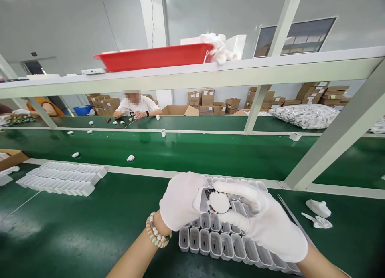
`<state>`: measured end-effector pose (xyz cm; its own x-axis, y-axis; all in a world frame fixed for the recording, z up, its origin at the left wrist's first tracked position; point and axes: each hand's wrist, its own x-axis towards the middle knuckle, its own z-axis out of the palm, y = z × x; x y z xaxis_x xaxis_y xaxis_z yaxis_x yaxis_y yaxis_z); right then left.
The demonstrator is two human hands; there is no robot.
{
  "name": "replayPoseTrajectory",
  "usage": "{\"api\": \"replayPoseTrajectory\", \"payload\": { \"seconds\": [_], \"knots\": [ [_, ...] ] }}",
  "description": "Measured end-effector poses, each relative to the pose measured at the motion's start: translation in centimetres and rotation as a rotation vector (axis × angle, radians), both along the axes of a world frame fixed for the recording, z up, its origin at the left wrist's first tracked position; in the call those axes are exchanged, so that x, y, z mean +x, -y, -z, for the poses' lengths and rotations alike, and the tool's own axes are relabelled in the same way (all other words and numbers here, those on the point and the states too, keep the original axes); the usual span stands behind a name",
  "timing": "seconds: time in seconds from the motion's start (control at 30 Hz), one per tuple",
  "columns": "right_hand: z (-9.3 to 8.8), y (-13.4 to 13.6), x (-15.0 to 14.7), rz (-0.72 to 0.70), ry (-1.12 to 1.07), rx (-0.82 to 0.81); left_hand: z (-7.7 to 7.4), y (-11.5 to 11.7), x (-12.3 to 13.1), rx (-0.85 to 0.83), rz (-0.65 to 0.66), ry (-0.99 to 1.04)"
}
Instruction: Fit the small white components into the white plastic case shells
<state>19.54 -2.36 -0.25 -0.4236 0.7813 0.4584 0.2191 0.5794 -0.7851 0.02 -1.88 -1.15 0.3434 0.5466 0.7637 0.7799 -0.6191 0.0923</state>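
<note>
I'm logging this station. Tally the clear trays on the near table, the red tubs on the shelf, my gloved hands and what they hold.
Clear trays: 3
Red tub: 1
Gloved hands: 2, left hand and right hand
White part held between them: 1
Total: 7

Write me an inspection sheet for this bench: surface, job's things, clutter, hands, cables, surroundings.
Surface: green bench mat, with a green belt behind it.
Job's things: white shell and small white part held over rows of white shells.
Clutter: more shell rows at left; white scraps at right; small white pieces on the belt.
Hands: both gloved; left hand grips the white shell, right hand pinches the small white part; bead bracelet on left wrist.
Cables: thin white strand on the mat at left, kind unclear.
Surroundings: red tray on the shelf, seated person across the belt, cardboard boxes, heap of bagged items.
</note>
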Motion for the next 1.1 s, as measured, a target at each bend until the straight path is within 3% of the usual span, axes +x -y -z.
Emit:
{"api": "replayPoseTrajectory", "payload": {
  "seconds": [0.2,0.4,0.57,0.8,1.1],
  "knots": [
    [0.9,0.7,-0.7,0.156,-0.090,0.081,-0.6,0.4,0.4,0.064,-0.074,-0.015],
    [0.4,1.3,-1.3,0.212,-0.175,-0.087,-0.6,0.4,0.5,0.098,-0.087,-0.024],
    [0.9,1.5,-1.6,0.229,-0.208,-0.131,-0.3,0.4,0.6,0.137,-0.103,-0.030],
    [2.0,2.0,-1.3,0.270,-0.150,-0.087,-0.4,0.5,0.6,0.126,-0.153,-0.062],
    [1.9,1.7,-1.1,0.269,-0.029,-0.056,-0.1,0.4,0.5,0.118,-0.177,-0.143]
  ]
}}
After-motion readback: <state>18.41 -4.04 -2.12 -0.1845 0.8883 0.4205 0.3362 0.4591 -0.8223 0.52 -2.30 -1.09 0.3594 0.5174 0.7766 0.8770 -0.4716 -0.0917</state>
